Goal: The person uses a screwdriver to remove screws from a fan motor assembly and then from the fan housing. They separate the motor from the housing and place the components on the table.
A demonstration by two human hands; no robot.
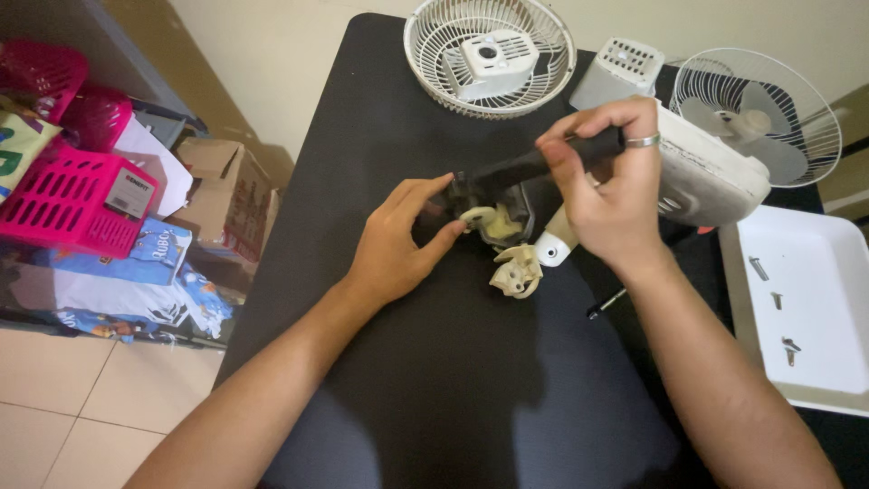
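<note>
My right hand (608, 195) is clamped on the screwdriver (534, 163), my left hand (398, 240) steadies the fan motor part (502, 222) mid-counter (434, 398). Near half bare; tray (815, 308) sits at the right edge.

— Looks like a home corner turned repair bench. Black table (389, 118) strewn with fan grilles (489, 56), a motor cover (617, 71), screws in a white tray (815, 272).

— Agreed. Tiled floor (63, 398), plain cream wall (290, 54), pink plastic baskets (72, 195), a cardboard box (226, 195) and printed bags (136, 290) piled alongside. Household clutter, not a shop.
</note>
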